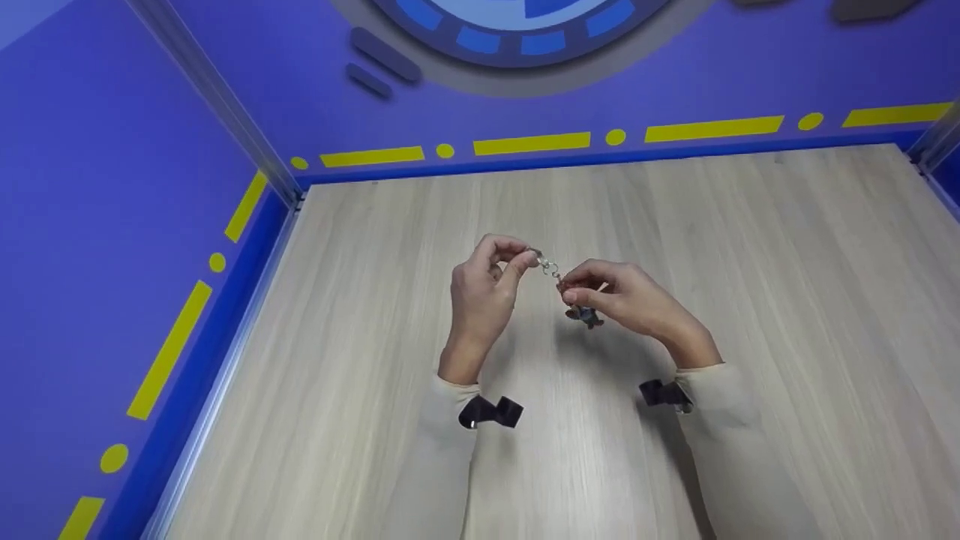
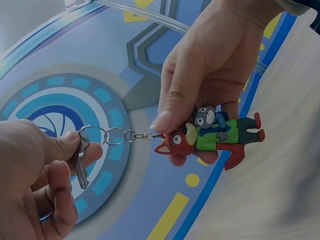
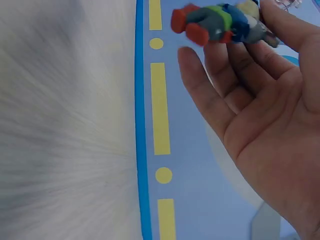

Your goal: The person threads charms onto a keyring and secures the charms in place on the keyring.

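My left hand (image 1: 481, 289) pinches a small silver key (image 2: 81, 165) between thumb and fingers in the left wrist view. Through the key's head runs a metal ring (image 2: 95, 134), linked by smaller rings and a swivel (image 2: 145, 136) to a figurine keychain (image 2: 220, 131). The figurine pairs a red fox in a green top with a grey rabbit in blue. My right hand (image 1: 626, 296) grips it at the fox's head, thumb on top and fingers behind. The chain is stretched between both hands, above the table. In the right wrist view the figurine's legs (image 3: 192, 25) point left.
Beneath the hands lies a pale wood-grain table (image 1: 360, 315). Blue panels with yellow dashes form a back wall (image 1: 525, 112) and a left wall (image 1: 90, 247). Both wrists wear black camera straps (image 1: 491, 412) over light sleeves.
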Motion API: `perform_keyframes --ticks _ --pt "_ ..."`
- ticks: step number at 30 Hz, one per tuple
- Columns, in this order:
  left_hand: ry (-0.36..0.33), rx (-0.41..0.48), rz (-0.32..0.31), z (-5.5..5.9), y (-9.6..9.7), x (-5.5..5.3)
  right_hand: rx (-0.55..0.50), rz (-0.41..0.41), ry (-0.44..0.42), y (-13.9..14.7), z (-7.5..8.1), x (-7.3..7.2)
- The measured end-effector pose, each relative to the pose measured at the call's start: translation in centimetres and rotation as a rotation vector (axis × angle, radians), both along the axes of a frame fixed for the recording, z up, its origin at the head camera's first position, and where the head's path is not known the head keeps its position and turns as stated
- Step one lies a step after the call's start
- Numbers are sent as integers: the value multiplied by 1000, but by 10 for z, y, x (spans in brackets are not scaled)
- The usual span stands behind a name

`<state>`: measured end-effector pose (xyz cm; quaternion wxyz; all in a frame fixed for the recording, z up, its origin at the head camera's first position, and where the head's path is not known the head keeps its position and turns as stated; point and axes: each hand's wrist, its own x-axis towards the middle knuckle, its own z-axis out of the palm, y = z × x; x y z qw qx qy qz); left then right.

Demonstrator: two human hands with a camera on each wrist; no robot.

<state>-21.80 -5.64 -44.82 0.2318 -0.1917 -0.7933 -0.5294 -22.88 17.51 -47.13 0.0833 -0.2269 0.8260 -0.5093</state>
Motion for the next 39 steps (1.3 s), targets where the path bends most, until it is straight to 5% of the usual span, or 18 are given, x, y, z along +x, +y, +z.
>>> perform_keyframes --ticks 9,15,24,28,33,39 --pt "-97 160 -8 -2 -5 -1 -86 80 -68 4 -3 -2" --pt "-199 320 -8 -5 -4 0 -286 108 -161 9 -2 -1" --pt "-306 304 -4 -13 -4 -6 -397 -53 -165 16 3 0" --pt "-387 286 0 -20 -4 -9 -428 -120 -237 19 0 -3" --pt "-475 274 -20 -27 -3 -17 -374 -129 -292 23 -2 -6" --pt "-492 250 12 -34 -1 -21 -287 -133 -286 26 -5 -9"
